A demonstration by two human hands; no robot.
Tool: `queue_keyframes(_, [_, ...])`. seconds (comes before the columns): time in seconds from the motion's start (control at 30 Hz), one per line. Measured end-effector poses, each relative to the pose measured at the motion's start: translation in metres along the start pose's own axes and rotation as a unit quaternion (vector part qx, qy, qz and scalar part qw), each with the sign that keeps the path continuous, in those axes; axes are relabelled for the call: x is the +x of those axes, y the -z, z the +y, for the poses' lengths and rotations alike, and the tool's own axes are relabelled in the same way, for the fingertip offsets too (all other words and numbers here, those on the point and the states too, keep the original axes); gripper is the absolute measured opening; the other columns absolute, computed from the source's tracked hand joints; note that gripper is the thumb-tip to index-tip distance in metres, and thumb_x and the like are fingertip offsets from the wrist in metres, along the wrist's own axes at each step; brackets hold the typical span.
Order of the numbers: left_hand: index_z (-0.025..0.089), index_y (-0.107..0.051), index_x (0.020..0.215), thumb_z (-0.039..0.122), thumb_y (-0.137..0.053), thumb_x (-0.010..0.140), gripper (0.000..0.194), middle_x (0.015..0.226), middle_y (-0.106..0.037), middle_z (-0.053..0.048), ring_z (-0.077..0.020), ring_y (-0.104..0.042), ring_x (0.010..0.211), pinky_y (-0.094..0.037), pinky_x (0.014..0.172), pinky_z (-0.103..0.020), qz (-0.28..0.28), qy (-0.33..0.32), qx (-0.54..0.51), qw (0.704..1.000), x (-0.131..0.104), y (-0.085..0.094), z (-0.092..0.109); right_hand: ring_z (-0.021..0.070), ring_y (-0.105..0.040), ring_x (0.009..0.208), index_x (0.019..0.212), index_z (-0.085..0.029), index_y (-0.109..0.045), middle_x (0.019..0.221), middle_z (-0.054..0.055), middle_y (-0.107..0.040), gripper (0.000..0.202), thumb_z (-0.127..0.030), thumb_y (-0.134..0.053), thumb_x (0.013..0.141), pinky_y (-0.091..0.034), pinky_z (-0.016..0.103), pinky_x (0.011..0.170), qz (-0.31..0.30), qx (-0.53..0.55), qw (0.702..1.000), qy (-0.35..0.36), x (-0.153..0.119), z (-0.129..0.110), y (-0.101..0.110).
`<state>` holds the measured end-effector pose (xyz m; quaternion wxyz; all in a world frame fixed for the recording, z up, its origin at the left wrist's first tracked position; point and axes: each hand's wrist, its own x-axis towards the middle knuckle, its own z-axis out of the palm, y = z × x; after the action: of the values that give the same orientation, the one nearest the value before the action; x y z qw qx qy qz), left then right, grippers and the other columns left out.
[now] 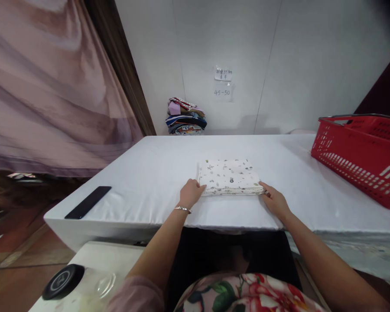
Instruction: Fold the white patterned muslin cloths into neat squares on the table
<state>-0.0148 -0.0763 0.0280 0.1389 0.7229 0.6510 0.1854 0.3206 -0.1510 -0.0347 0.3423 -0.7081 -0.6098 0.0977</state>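
A folded white cloth [229, 175] with a small dark print lies flat on the white-covered table [143, 169], several layers showing along its near edge. At its near left corner, my left hand [191, 192] pinches the layers between thumb and fingers; a bracelet circles that wrist. My right hand [274, 200] grips the near right corner in the same way, thumb on top. The undersides of both corners are hidden by my fingers.
A red plastic basket [357, 151] stands at the right. Folded fabrics [186, 119] are stacked at the back by the wall. A dark flat phone-like slab [88, 202] lies front left. Below it, a black-lidded jar [64, 281] rests on a white surface. A pink curtain [58, 86] hangs left.
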Motion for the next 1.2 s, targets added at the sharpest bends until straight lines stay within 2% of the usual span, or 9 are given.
queue_keyframes(0.1, [0.018,-0.057,0.078,0.049,-0.052,0.076,0.031,0.095,-0.059,-0.006,-0.016,-0.056,0.074,-0.037,0.06,-0.026,-0.01,0.035,-0.006,0.999,0.001,-0.002,0.003,0.0132,-0.052,0.065,0.125,-0.026,-0.052,0.083,0.0,-0.061,0.052,-0.025,-0.047,0.074,-0.042,0.026,0.064,-0.002,-0.006,1.0,-0.002,0.0,-0.002,0.001])
queue_keyframes(0.2, [0.018,-0.058,0.079,0.049,-0.051,0.075,0.032,0.098,-0.06,-0.007,-0.0164,-0.057,0.075,-0.037,0.06,-0.026,-0.016,0.056,-0.014,0.998,0.002,-0.004,0.002,0.0136,-0.053,0.068,0.125,-0.026,-0.051,0.09,0.001,-0.062,0.052,-0.025,-0.046,0.074,-0.042,0.027,0.066,-0.002,-0.006,1.0,0.002,-0.001,-0.002,0.002])
queue_keyframes(0.4, [0.017,-0.057,0.077,0.041,-0.052,0.075,0.025,0.094,-0.06,-0.007,-0.016,-0.056,0.075,-0.035,0.06,-0.025,-0.021,0.051,-0.031,0.998,0.002,-0.005,0.004,0.0135,-0.052,0.068,0.126,-0.026,-0.051,0.089,0.001,-0.062,0.052,-0.025,-0.046,0.074,-0.042,0.026,0.065,-0.001,-0.002,1.0,0.0,0.0,0.0,0.0])
queue_keyframes(0.57, [0.017,-0.054,0.069,0.03,-0.052,0.074,0.014,0.093,-0.057,-0.005,-0.0136,-0.055,0.073,-0.036,0.06,-0.024,0.015,0.034,-0.044,0.998,0.0,-0.003,0.008,0.0139,-0.052,0.069,0.126,-0.027,-0.05,0.09,0.001,-0.061,0.051,-0.025,-0.046,0.075,-0.042,0.027,0.066,-0.011,-0.004,1.0,-0.007,-0.001,-0.002,0.001])
queue_keyframes(0.7, [0.018,-0.053,0.064,0.03,-0.052,0.073,0.014,0.09,-0.058,-0.004,-0.0138,-0.055,0.073,-0.037,0.061,-0.024,0.061,0.047,-0.075,0.994,0.0,-0.002,0.002,0.0143,-0.053,0.071,0.127,-0.027,-0.049,0.093,0.001,-0.06,0.051,-0.026,-0.045,0.076,-0.042,0.027,0.067,-0.021,-0.009,1.0,-0.003,-0.001,-0.005,0.003])
queue_keyframes(0.9, [0.018,-0.05,0.06,0.029,-0.05,0.071,0.015,0.065,-0.059,-0.001,-0.0143,-0.053,0.063,-0.034,0.055,-0.024,-0.003,0.115,-0.141,0.983,0.0,-0.01,-0.01,0.0141,-0.052,0.068,0.129,-0.028,-0.047,0.09,0.001,-0.059,0.052,-0.028,-0.044,0.077,-0.042,0.027,0.065,-0.026,-0.021,0.999,0.003,-0.002,-0.008,0.004])
queue_keyframes(1.1, [0.019,-0.05,0.062,0.028,-0.051,0.069,0.012,0.065,-0.06,-0.001,-0.0142,-0.053,0.063,-0.033,0.055,-0.024,0.002,0.112,-0.148,0.983,0.002,-0.014,-0.011,0.0136,-0.053,0.067,0.13,-0.028,-0.046,0.089,-0.001,-0.061,0.055,-0.031,-0.048,0.075,-0.042,0.027,0.066,-0.03,0.024,0.999,-0.018,-0.003,-0.007,0.006])
queue_keyframes(1.2, [0.019,-0.052,0.066,0.027,-0.052,0.069,0.009,0.067,-0.062,-0.001,-0.0148,-0.055,0.064,-0.035,0.056,-0.024,0.006,0.118,-0.147,0.982,0.002,-0.014,-0.01,0.0142,-0.055,0.069,0.127,-0.028,-0.049,0.093,0.0,-0.063,0.051,-0.039,-0.048,0.077,-0.043,0.027,0.068,-0.037,0.084,0.995,-0.049,-0.002,-0.01,0.008])
